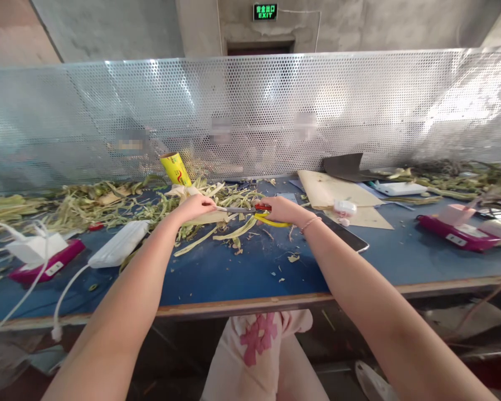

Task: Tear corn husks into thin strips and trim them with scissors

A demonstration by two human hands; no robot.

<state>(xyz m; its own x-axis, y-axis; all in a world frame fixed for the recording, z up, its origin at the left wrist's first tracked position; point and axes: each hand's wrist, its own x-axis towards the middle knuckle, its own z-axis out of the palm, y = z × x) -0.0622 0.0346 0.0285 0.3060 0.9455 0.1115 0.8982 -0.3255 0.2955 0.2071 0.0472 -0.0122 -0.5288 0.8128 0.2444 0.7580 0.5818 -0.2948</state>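
Note:
My left hand (195, 207) is closed, pinching a pale dried leaf strip (206, 218) above the blue table. My right hand (284, 210) is closed around the red and yellow handles of a pair of scissors (242, 210). The metal blades point left, their tips close to my left fingers and the pale strip. Whether the blades touch the strip is hard to make out. Beneath and behind both hands lies a loose heap of dried greenish strips (229, 197), with small scraps scattered nearer the table edge.
A yellow tube (176, 169) stands behind the heap, before a perforated metal screen (267, 100). Left are a white power bank (119, 244) and a magenta power strip (47, 262). Right lie a dark phone (344, 234), brown paper (336, 189) and another magenta strip (457, 233).

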